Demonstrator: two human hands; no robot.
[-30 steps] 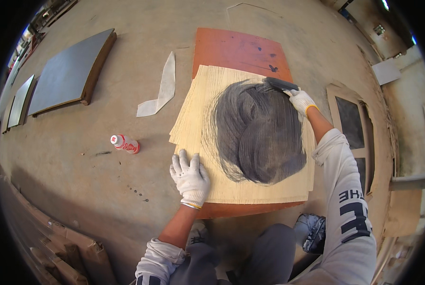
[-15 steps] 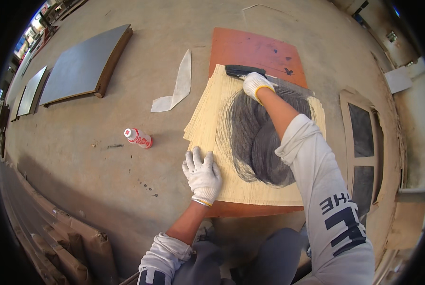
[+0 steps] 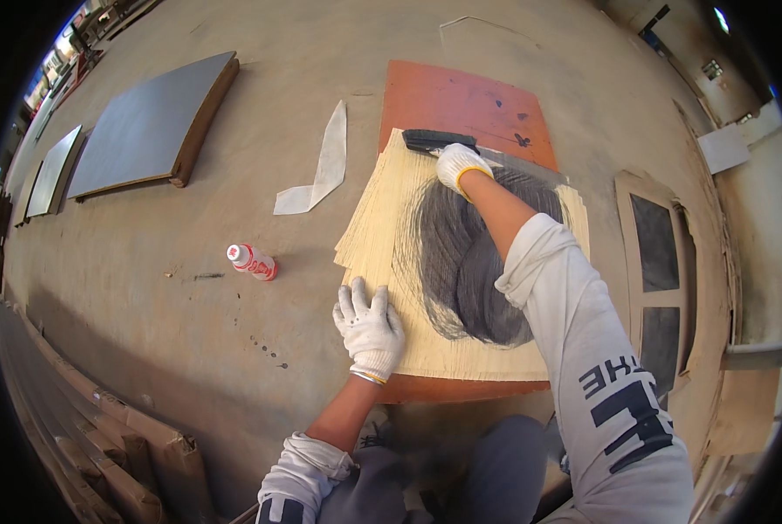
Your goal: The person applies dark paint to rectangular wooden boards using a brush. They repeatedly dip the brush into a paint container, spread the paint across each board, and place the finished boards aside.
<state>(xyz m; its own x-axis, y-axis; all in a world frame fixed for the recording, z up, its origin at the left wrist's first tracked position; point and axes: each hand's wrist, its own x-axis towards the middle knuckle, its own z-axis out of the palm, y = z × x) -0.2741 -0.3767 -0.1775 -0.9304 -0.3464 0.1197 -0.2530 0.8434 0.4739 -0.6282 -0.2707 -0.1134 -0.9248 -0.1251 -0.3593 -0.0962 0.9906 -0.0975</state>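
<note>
My right hand (image 3: 462, 167), in a white knit glove with a yellow cuff, grips a wide black brush (image 3: 436, 141). The brush lies along the far edge of a fanned stack of thin pale wood veneer sheets (image 3: 380, 218). Broad dark swirls (image 3: 487, 288) of a black coating cover the middle and right of the top sheet, partly hidden by my right forearm. My left hand (image 3: 370, 330), gloved too, presses flat on the near left edge of the stack, fingers spread and holding nothing. Beneath the veneers is a reddish-brown board (image 3: 461, 96), with black spots on its far part.
A white bottle with red markings (image 3: 253, 261) stands on the floor to the left. Beyond it are a bent pale strip (image 3: 325, 166) and a grey-topped stack of panels (image 3: 155, 122). Brown wrapped bundles (image 3: 137, 428) lie at lower left; a cardboard frame (image 3: 661, 288) is at right.
The brush and my right hand have shifted slightly left along the far edge of the veneer. My left hand stays on the stack. The whole view has moved a little.
</note>
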